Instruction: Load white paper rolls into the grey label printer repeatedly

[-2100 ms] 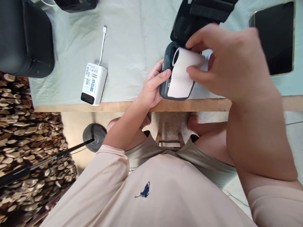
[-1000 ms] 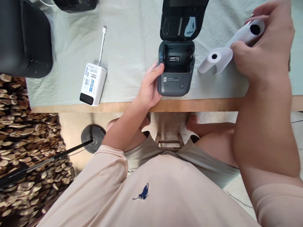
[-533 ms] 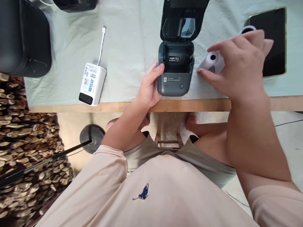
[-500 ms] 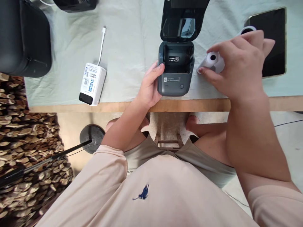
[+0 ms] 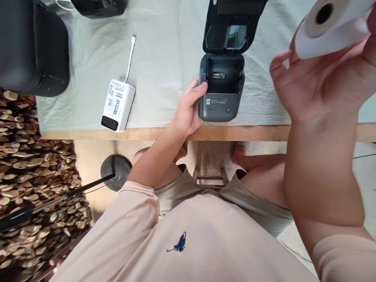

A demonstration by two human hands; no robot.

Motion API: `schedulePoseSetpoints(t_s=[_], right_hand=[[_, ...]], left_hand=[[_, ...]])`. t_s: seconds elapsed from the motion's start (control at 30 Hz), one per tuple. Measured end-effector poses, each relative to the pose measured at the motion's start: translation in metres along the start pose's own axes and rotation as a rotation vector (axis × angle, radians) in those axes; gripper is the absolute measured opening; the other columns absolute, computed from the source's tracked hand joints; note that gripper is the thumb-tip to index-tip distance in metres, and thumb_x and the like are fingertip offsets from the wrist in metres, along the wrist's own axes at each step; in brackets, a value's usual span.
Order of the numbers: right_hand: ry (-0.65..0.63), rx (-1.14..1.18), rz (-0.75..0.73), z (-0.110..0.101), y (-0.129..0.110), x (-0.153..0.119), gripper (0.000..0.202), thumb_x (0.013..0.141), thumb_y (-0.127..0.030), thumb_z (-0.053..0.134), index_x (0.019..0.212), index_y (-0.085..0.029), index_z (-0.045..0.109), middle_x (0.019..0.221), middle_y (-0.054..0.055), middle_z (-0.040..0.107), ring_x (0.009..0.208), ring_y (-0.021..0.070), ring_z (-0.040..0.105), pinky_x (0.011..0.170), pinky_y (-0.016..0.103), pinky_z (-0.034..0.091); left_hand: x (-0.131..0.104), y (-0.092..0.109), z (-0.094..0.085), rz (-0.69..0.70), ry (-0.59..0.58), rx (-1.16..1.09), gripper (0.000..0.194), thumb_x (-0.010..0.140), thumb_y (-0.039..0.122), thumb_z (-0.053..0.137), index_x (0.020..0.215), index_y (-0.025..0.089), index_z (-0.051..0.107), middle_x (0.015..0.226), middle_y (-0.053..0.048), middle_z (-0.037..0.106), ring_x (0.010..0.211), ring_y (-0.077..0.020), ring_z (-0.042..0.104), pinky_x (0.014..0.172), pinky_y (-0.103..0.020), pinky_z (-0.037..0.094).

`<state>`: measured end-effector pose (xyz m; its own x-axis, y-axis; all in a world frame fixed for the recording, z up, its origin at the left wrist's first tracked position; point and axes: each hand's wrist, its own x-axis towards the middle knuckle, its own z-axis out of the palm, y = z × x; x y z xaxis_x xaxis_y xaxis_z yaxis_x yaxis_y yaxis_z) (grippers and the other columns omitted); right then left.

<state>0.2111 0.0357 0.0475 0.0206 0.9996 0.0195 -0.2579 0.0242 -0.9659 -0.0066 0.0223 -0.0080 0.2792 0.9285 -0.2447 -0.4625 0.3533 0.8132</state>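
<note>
A dark grey label printer [image 5: 216, 112] stands at the table's front edge with its lid [image 5: 227, 43] flipped up and its roll bay [image 5: 219, 82] bare. My left hand [image 5: 189, 107] grips the printer's left side, thumb on the front rim of the bay. High at the right, close to the camera, my right hand [image 5: 326, 82] is turned palm up around a white paper roll [image 5: 320, 45] with a loose tail of paper. The roll's round core hole faces left. Part of the roll and some fingertips run past the frame's edge.
A white power bank [image 5: 117, 103] with a short cable [image 5: 130, 58] lies left of the printer. A black case [image 5: 49, 51] and another black object [image 5: 100, 8] sit at the far left. Below the table edge [image 5: 235, 133] a black stand base [image 5: 116, 172] rests on the floor.
My right hand has lifted the paper roll off the table, up and to the right, turning it palm up. The phone behind is hidden now. My left hand stays on the printer.
</note>
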Motion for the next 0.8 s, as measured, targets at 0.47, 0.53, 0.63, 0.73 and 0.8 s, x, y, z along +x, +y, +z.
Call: schedulePoseSetpoints(t_s=[0.47, 0.53, 0.63, 0.73, 0.8], right_hand=[[-0.172, -1.114, -0.289, 0.057, 0.014, -0.004, 0.031, 0.074, -0.019, 0.052, 0.105, -0.023, 0.053, 0.117, -0.003, 0.067, 0.096, 0.014, 0.065, 0.095, 0.035, 0.046], [-0.18, -1.171, -0.257, 0.054, 0.015, -0.002, 0.03, 0.075, -0.021, 0.05, 0.105, -0.024, 0.053, 0.112, -0.002, 0.068, 0.095, 0.015, 0.064, 0.096, 0.037, 0.045], [-0.214, -1.239, -0.158, 0.053, 0.015, -0.001, 0.028, 0.077, -0.022, 0.049, 0.104, -0.025, 0.056, 0.11, -0.002, 0.069, 0.101, 0.0169, 0.064, 0.098, 0.039, 0.044], [-0.24, -1.238, -0.113, 0.055, 0.012, -0.004, 0.022, 0.081, -0.022, 0.046, 0.099, -0.024, 0.06, 0.122, -0.004, 0.066, 0.114, 0.0148, 0.062, 0.105, 0.039, 0.043], [-0.214, -1.245, -0.138, 0.057, 0.009, -0.007, 0.019, 0.087, -0.026, 0.046, 0.095, -0.025, 0.063, 0.123, -0.006, 0.064, 0.118, 0.0137, 0.06, 0.108, 0.039, 0.042]], left_hand=[[-0.001, 0.002, 0.002, 0.014, -0.039, -0.014, 0.019, 0.09, 0.037, 0.059, 0.104, 0.023, 0.061, 0.101, -0.003, 0.074, 0.137, -0.0247, 0.061, 0.111, -0.038, 0.056], [-0.002, 0.001, 0.001, 0.009, -0.043, -0.019, 0.021, 0.09, 0.037, 0.059, 0.106, 0.023, 0.059, 0.098, -0.004, 0.074, 0.135, -0.0253, 0.063, 0.108, -0.038, 0.057], [-0.001, 0.0, 0.002, 0.008, -0.043, -0.021, 0.023, 0.09, 0.035, 0.06, 0.11, 0.024, 0.058, 0.096, -0.002, 0.073, 0.133, -0.024, 0.064, 0.105, -0.036, 0.059], [-0.002, 0.0, 0.003, 0.009, -0.04, -0.029, 0.025, 0.09, 0.041, 0.062, 0.11, 0.026, 0.057, 0.097, -0.001, 0.072, 0.132, -0.0235, 0.064, 0.101, -0.034, 0.06], [-0.001, 0.0, 0.004, 0.003, -0.033, -0.041, 0.025, 0.091, 0.045, 0.062, 0.106, 0.025, 0.058, 0.098, -0.001, 0.072, 0.131, -0.0245, 0.065, 0.098, -0.034, 0.061]])
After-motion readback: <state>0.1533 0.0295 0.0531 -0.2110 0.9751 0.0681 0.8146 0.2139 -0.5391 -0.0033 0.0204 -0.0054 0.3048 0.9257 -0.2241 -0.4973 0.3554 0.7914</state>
